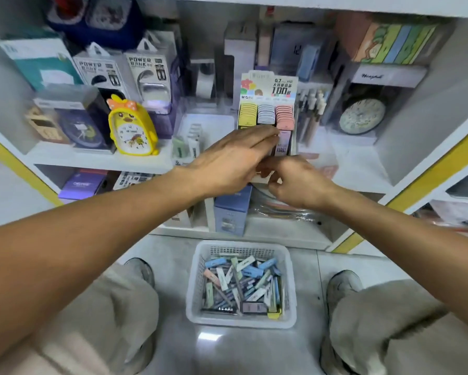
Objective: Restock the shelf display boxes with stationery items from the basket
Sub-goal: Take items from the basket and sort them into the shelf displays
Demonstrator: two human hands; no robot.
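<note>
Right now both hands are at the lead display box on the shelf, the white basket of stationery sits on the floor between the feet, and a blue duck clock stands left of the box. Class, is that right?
One slip: the duck clock is yellow, not blue, as the head view shows. The rest holds: the left hand and right hand are at the display box, and the basket sits between the feet.

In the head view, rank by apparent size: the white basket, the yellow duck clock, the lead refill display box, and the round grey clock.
1. white basket, though nearest the camera
2. lead refill display box
3. yellow duck clock
4. round grey clock; the two clocks look close, so unsure
</note>
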